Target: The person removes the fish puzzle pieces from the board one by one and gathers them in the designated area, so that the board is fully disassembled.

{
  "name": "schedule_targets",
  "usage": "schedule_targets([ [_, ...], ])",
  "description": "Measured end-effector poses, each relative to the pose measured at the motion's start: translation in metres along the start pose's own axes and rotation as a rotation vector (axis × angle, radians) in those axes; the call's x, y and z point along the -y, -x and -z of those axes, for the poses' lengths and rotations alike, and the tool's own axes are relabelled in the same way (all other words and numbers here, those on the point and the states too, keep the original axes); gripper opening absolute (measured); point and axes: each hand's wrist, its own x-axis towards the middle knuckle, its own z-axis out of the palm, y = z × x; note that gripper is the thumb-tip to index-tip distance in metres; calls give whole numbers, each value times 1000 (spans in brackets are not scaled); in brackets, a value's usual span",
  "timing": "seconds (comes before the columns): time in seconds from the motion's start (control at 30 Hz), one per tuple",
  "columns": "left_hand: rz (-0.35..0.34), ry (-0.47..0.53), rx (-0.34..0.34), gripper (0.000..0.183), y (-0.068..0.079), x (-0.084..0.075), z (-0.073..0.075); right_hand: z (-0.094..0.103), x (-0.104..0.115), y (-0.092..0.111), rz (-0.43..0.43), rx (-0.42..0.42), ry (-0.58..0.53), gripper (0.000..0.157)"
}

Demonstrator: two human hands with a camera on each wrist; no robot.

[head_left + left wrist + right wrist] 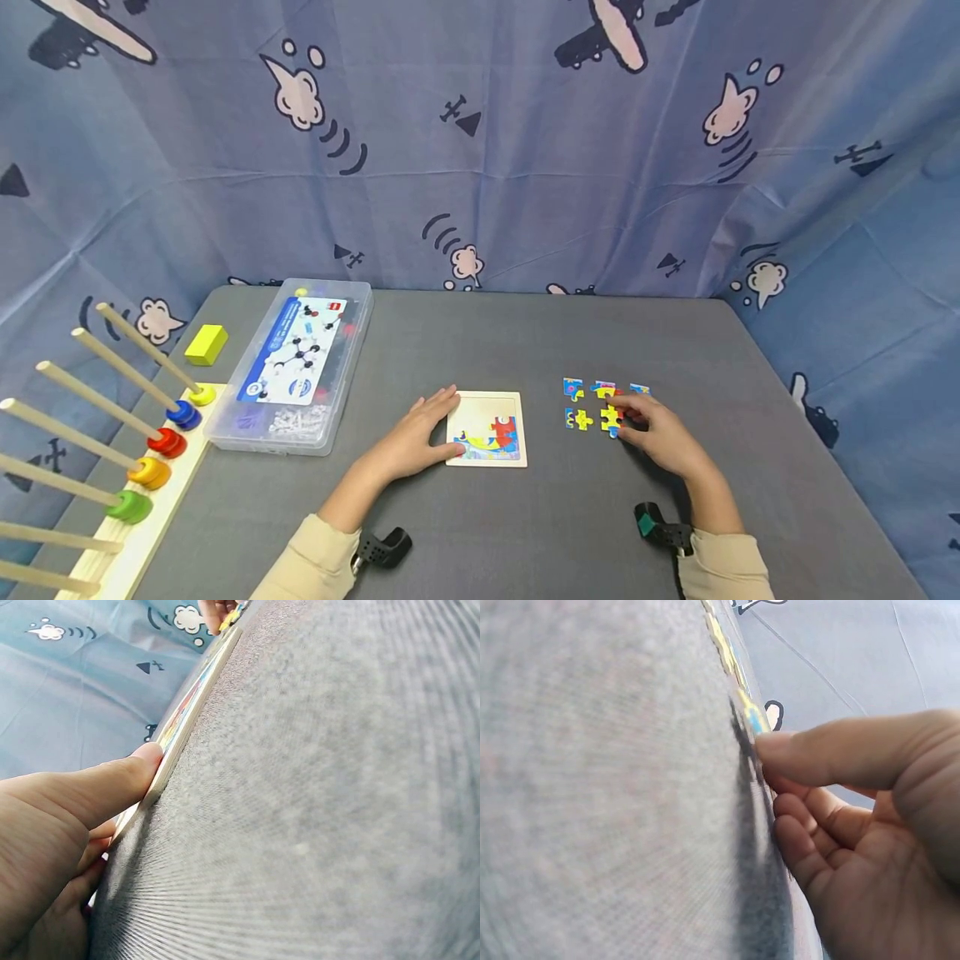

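Observation:
A square wooden puzzle board [486,400] lies on the table, partly filled with red, yellow and blue pieces along its bottom and right. My left hand [417,435] rests at its left side, thumb on the lower-left rim and fingers stretched toward the upper-left corner. In the left wrist view the thumb [124,784] presses the board's edge. To the right, my right hand [663,433] pinches a yellow jigsaw piece [610,419] between thumb and fingers. Beside it lie several loose pieces, including a yellow-and-blue jigsaw piece [573,388] and another yellow one [582,419].
A clear plastic case [345,367] with a molecule-model label stands left of the board. Behind it at the left is a yellow block [206,344]. A wooden peg rack [161,500] with coloured rings fills the left edge. A patterned curtain [480,167] hangs behind the grey table.

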Motion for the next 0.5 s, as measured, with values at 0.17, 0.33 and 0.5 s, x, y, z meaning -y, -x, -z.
schedule_targets([
  [0.17,2,-3,-4,74,0,1,-1,-1,-1,1,4,-1,17,40],
  [0.33,1,-5,-5,74,0,1,-1,-2,1,2,7,0,30,40],
  [0.5,-1,-7,-11,74,0,1,-1,-1,2,2,-16,21,34,42],
])
